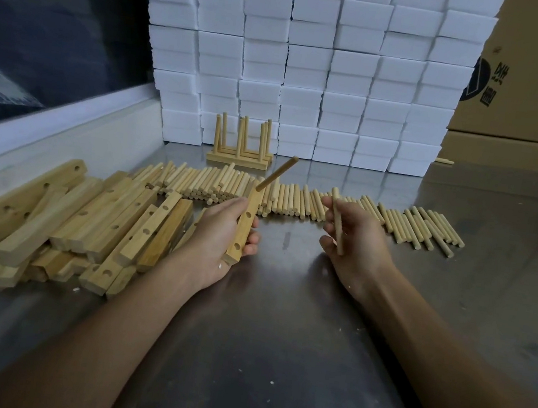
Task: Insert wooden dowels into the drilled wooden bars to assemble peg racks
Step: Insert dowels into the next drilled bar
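Observation:
My left hand grips a drilled wooden bar held on end above the table. One dowel sticks out of the bar's far hole, and two empty holes show below it. My right hand holds a loose dowel between thumb and fingers, a short way right of the bar. A long row of loose dowels lies across the table behind both hands. Finished peg racks stand further back.
A heap of drilled bars lies at the left on the steel table. A wall of white foam blocks stands at the back, with cardboard boxes to its right. A raised ledge borders the table's left side.

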